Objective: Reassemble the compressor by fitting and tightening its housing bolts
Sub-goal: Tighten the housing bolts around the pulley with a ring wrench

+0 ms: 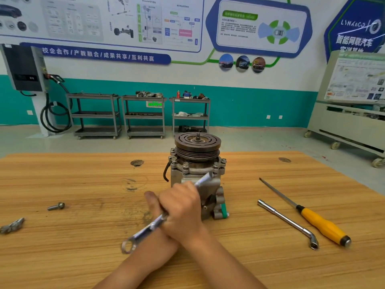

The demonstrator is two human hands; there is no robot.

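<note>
We are tightening. The compressor (187,174) stands upright mid-surface. The right hand (181,209) clenches the wrench (145,230), its head at the housing flange. The left hand (152,200) lies beneath; we cannot tell its grip. Next, probably: swing steadily, then fit the loose bolt (56,206).

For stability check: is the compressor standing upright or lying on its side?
Upright. The compressor stands on the table with its pulley on top, shaft pointing up.

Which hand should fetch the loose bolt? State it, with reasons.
Left. The bolt lies on the left of the table, nearer the left hand. The right hand grips the wrench, whose far end is at the compressor.
</note>
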